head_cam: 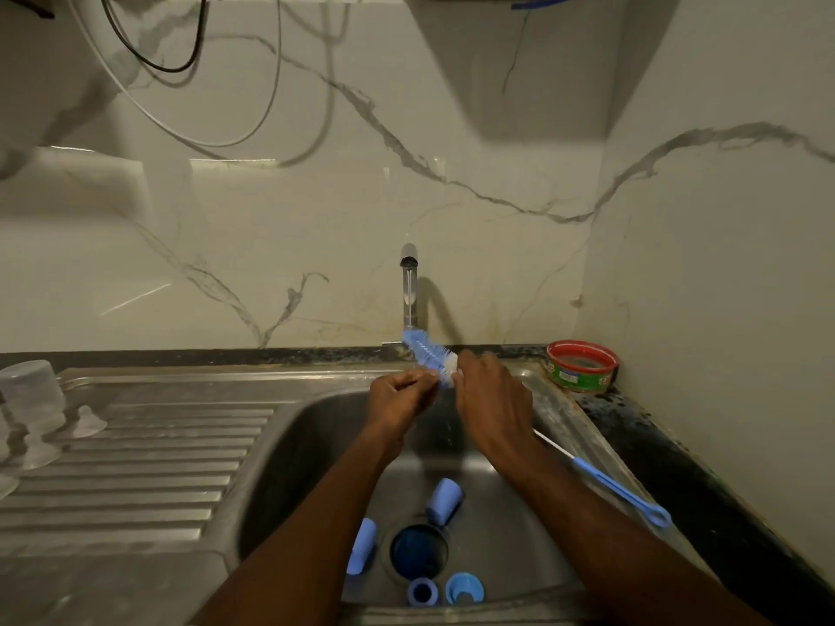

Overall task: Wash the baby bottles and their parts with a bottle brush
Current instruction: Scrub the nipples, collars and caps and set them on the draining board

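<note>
Above the steel sink [316, 426], both hands meet just in front of the tap [409, 286]. Right hand [492, 399]: grip closed around the bottle brush [429, 352], bristled head pointing up-left past the fingers, blue handle trailing down-right behind the wrist. Left hand [397, 399]: fingers curled, pinching at the base of the bristles; what they hold is too small to tell. Below the hands, blue bottle parts [445, 501] lie around the drain [419, 551]. Far left of the grip, clear bottle pieces [31, 395] stand on the drainboard [135, 467]. Right of the grip, a red-rimmed tub [582, 365] sits on the worktop [668, 449].
</note>
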`<state>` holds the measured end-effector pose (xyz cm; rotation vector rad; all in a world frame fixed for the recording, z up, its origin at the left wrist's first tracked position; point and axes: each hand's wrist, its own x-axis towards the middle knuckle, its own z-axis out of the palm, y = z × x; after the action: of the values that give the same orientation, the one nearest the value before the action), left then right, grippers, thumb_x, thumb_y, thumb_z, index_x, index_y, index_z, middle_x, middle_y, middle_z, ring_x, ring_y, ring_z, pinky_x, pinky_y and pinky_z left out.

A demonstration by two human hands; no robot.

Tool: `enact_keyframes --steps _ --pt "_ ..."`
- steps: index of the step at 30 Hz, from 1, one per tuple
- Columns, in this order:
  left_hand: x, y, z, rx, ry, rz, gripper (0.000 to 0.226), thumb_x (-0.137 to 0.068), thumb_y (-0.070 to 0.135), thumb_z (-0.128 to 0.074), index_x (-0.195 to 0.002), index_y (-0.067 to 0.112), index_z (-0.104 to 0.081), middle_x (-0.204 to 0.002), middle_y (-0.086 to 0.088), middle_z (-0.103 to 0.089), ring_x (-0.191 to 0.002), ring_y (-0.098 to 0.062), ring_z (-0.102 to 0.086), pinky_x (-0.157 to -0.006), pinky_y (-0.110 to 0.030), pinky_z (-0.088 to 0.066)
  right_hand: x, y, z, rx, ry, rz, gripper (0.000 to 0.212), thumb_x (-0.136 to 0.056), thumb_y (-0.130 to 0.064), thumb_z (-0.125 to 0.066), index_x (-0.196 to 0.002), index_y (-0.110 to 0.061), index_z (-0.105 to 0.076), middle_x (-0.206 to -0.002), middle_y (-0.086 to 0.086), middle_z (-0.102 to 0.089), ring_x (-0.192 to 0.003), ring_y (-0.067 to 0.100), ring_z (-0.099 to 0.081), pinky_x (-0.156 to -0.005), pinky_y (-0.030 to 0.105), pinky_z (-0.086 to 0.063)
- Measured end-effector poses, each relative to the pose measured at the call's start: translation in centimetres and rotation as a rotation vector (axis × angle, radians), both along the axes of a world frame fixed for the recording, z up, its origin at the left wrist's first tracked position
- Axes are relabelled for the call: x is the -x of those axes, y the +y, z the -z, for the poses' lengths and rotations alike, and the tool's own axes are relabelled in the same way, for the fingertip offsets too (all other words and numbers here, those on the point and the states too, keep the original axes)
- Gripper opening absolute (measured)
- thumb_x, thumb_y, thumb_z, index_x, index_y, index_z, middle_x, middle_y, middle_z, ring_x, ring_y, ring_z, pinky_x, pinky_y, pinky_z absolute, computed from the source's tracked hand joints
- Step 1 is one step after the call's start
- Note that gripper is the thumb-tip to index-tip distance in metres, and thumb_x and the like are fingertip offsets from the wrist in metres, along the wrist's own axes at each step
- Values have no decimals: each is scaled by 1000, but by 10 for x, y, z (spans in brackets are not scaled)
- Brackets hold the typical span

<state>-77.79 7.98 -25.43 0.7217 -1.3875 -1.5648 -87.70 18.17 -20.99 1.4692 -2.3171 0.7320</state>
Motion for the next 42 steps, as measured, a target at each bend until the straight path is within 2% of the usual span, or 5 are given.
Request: enact_keyframes --steps 7,15,22,35,42 --pt "-5 -12 -1 -227 213 -280 11 -83 21 -82 -87 11 -77 -89 -9 -78 -84 -20 -76 -76 -32 -60 0 8 4 -26 -8 -31 30 -99 -31 -60 -128 -24 -54 -121 3 -58 -100 22 -63 -72 32 -44" --pt "-2 -13 1 -237 168 -151 14 -89 20 -76 -90 6 -77 -78 -10 -72 -65 -13 -63 -68 -29 -54 -1 1 7 11 -5 -8 29 -99 -33 -58 -126 -24 -50 -121 2 -58 -97 20 -64 -67 30 -40" --pt "-2 -2 -6 -279 162 -96 18 -91 21 -73 -96 4 -76 -81 -11 -72 -66 -13 -63 -72 -30 -54 0 8 2 1 -6 -27 33 -100 -33 -57 -131 -25 -50 -124 2 -59 -98 19 -64 -73 31 -51" --pt "13 10 -23 -604 567 85 28 -104 11 -45 -119 -3 -63 -96 -16 -69 -80 -22 -66 -65 -26 -59 -11 3 2 102 -26 19 23 -101 -42 -49 -116 -26 -56 -110 -2 -66 -92 21 -65 -65 30 -37" --pt "15 5 -31 -554 587 28 24 -101 6 -41 -93 1 -62 -87 -12 -60 -63 -14 -49 -59 -22 -42 2 3 -2 105 -45 36 27 -100 -44 -49 -116 -24 -59 -109 4 -69 -97 27 -66 -67 32 -36"
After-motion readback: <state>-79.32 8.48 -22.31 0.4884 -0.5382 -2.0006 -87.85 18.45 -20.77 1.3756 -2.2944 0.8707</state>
